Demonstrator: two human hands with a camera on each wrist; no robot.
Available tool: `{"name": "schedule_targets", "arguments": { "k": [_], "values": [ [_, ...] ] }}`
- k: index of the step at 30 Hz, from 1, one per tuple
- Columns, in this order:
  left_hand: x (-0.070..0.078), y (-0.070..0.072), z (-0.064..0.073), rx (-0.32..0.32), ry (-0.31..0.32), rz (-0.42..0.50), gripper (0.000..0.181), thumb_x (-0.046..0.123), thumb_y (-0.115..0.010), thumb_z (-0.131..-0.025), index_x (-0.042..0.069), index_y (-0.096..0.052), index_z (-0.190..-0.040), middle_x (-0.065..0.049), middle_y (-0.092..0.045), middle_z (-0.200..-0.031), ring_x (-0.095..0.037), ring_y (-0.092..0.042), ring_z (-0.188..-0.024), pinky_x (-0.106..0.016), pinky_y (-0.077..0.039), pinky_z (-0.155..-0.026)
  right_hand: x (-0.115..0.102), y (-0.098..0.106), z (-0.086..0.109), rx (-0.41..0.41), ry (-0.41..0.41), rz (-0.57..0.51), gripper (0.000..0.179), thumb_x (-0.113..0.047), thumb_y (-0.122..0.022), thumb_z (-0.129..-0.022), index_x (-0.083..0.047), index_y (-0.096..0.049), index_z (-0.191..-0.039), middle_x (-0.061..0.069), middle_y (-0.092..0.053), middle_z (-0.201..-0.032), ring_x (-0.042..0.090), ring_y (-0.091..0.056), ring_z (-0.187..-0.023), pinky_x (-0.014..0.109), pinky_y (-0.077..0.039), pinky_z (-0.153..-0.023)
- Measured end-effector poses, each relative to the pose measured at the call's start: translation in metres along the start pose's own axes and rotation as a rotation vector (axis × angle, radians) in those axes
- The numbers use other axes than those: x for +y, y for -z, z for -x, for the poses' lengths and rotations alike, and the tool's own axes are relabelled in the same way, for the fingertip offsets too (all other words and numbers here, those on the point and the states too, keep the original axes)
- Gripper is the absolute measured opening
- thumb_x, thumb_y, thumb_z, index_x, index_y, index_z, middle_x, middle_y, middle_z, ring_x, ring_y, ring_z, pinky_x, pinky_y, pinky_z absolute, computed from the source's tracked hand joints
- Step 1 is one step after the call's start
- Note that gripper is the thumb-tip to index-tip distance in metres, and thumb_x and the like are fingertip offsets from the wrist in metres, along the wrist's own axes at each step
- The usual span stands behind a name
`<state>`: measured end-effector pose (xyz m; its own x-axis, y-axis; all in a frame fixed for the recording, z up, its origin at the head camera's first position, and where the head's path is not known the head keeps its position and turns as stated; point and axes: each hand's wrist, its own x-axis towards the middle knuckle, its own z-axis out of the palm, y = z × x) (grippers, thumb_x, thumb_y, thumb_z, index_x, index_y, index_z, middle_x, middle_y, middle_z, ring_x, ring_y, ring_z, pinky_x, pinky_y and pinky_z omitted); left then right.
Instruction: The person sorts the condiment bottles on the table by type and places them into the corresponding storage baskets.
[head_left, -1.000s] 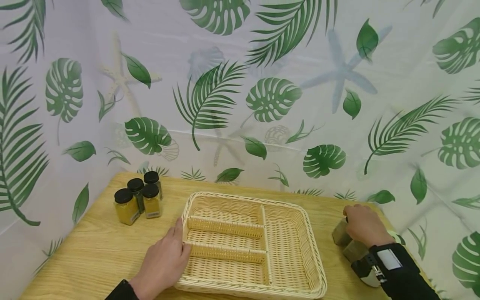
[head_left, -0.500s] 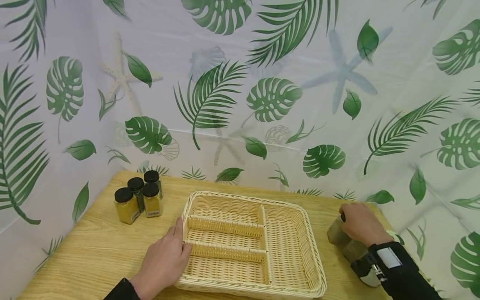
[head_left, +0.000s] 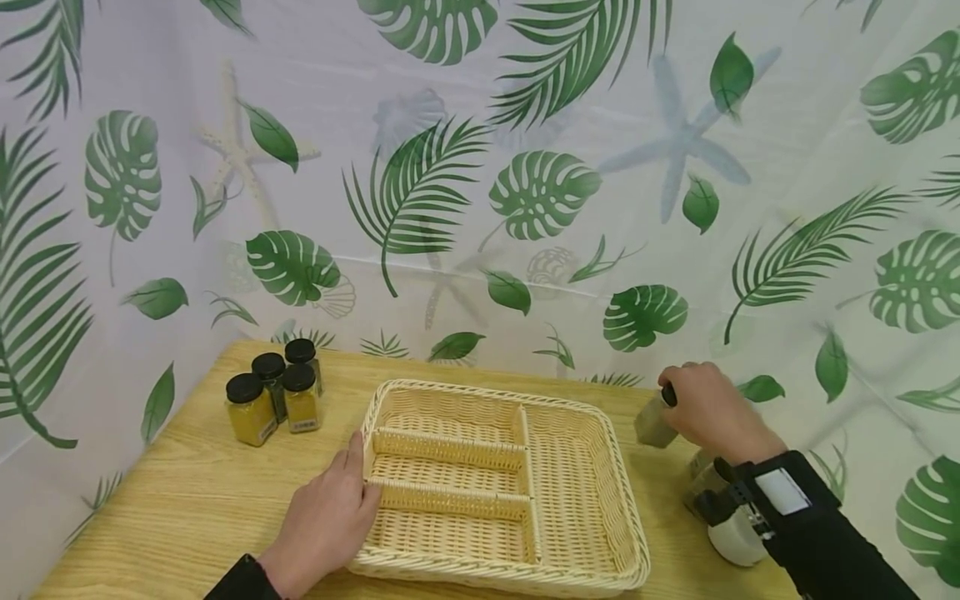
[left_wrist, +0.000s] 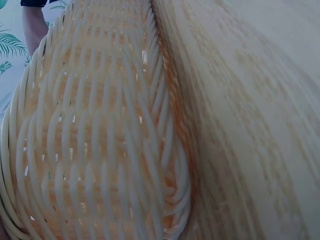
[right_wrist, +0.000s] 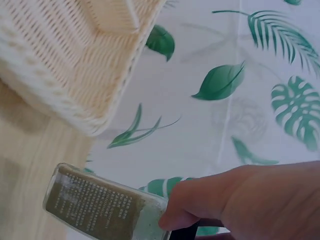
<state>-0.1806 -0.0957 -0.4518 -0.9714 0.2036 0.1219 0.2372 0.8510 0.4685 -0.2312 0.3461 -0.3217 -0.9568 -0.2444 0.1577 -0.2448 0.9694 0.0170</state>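
In the head view my right hand (head_left: 716, 414) pinches a spice jar (head_left: 655, 421) by its black cap, tilted and raised beside the basket. The right wrist view shows this jar's brownish contents and printed label (right_wrist: 95, 202), with the cap mostly hidden by fingers. My left hand (head_left: 322, 508) holds the left rim of a pale wicker basket (head_left: 581, 492), thumb over the edge. This basket has a long right compartment and three shorter left ones, with nothing in them. The left wrist view shows the basket's woven outer wall (left_wrist: 95, 120) close up.
Several black-capped jars (head_left: 251, 417) with yellow or dark contents stand at the table's back left. Under my right wrist are another jar (head_left: 701, 487) and a white rounded object (head_left: 738, 540), partly hidden. Leaf-patterned cloth (head_left: 450, 317) hangs behind the wooden table (head_left: 172, 500).
My right hand has moved left and up with the jar, lifting it and uncovering more of the things beneath the wrist. My left hand stays on the basket rim.
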Motion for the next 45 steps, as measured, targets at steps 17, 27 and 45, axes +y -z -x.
{"name": "schedule_targets", "arguments": {
  "k": [17,27,45],
  "values": [
    [-0.004,0.003,-0.002,0.014,-0.011,0.005,0.069,0.027,-0.046,-0.093,-0.008,-0.022,-0.147,-0.021,-0.053,-0.126,-0.015,-0.054,-0.072,-0.033,-0.044,-0.052,-0.095,0.030,-0.030,0.014,0.188,-0.134,0.028,-0.004,-0.067,-0.076,0.002,-0.068,-0.102,0.012,-0.065,-0.088,0.019,-0.052,-0.070,0.032,-0.042,-0.055],
    [-0.006,0.002,-0.002,-0.004,-0.007,0.037,0.068,0.025,-0.045,-0.094,-0.006,-0.020,-0.148,-0.022,-0.052,-0.127,-0.012,-0.047,-0.058,-0.030,-0.038,-0.044,-0.149,0.013,-0.061,0.053,0.303,-0.148,0.027,-0.012,-0.070,-0.079,-0.002,-0.070,-0.104,0.010,-0.064,-0.091,0.022,-0.053,-0.083,0.036,-0.051,-0.066],
    [-0.007,-0.002,-0.002,-0.025,0.020,0.050,0.070,0.027,-0.045,-0.094,-0.006,-0.018,-0.149,-0.021,-0.049,-0.132,-0.014,-0.050,-0.064,-0.031,-0.038,-0.045,-0.228,-0.034,-0.107,0.023,0.490,-0.154,0.016,-0.009,-0.066,-0.083,-0.005,-0.069,-0.098,0.004,-0.063,-0.083,0.016,-0.051,-0.077,0.034,-0.044,-0.070]
  ]
}}
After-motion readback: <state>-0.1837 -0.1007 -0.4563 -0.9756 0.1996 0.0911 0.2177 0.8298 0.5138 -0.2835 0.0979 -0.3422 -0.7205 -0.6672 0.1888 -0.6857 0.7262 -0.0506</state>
